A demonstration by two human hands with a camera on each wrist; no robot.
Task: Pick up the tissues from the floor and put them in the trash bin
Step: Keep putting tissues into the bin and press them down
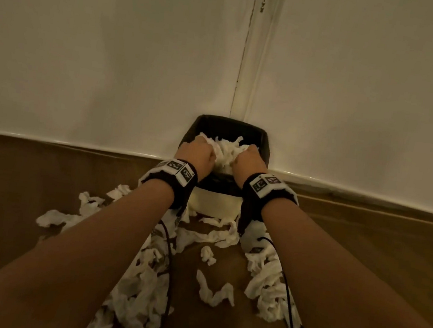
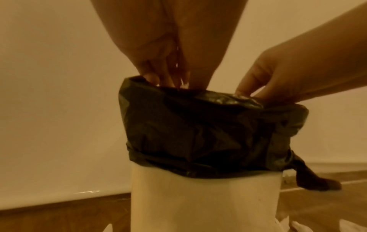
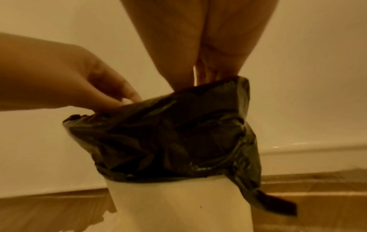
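A white trash bin (image 1: 215, 205) lined with a black bag (image 1: 229, 123) stands in the corner of the room. A wad of white tissues (image 1: 225, 151) fills its mouth. My left hand (image 1: 197, 151) and right hand (image 1: 250, 160) grip this wad from either side, with the fingers curled down into the bin. In the left wrist view my left hand's fingers (image 2: 158, 75) dip behind the bag's rim (image 2: 198, 128), and the right hand (image 2: 268, 78) does the same. The right wrist view shows my right hand (image 3: 208, 73) and left hand (image 3: 89, 87) at the bag (image 3: 168, 133); the fingertips are hidden inside.
Several crumpled tissues (image 1: 138, 291) lie scattered on the brown wooden floor in front of the bin, more at the middle (image 1: 215, 293) and right (image 1: 268, 281). Black wrist cables (image 1: 170, 254) hang over them. White walls meet right behind the bin.
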